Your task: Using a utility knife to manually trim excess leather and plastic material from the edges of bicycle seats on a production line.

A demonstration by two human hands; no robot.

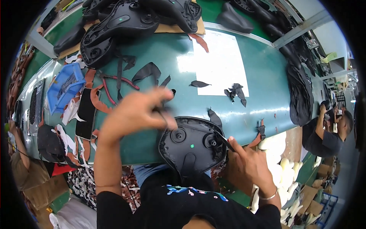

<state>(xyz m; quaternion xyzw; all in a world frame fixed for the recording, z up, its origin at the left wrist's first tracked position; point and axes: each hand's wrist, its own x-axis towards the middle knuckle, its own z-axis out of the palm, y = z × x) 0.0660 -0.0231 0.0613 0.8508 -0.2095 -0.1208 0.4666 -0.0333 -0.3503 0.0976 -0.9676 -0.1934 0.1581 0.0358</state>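
Note:
A black bicycle saddle [192, 147] lies upside down at the near edge of the green table [263, 91], its plastic base with a small green dot facing up. My left hand [135, 112], blurred with motion, is raised above the saddle's left side and pinches a thin dark strip of covering material. My right hand [248, 164] is at the saddle's right edge and grips a small dark tool [225, 142] with its tip at the rim.
Black offcuts [235, 91] and a white paper sheet [221, 65] lie beyond the saddle. Red-handled pliers [114, 82], a phone [86, 113] and a blue tray [65, 87] sit at the left. Stacked saddles [129, 21] fill the far side. Another person [328, 133] works at the right.

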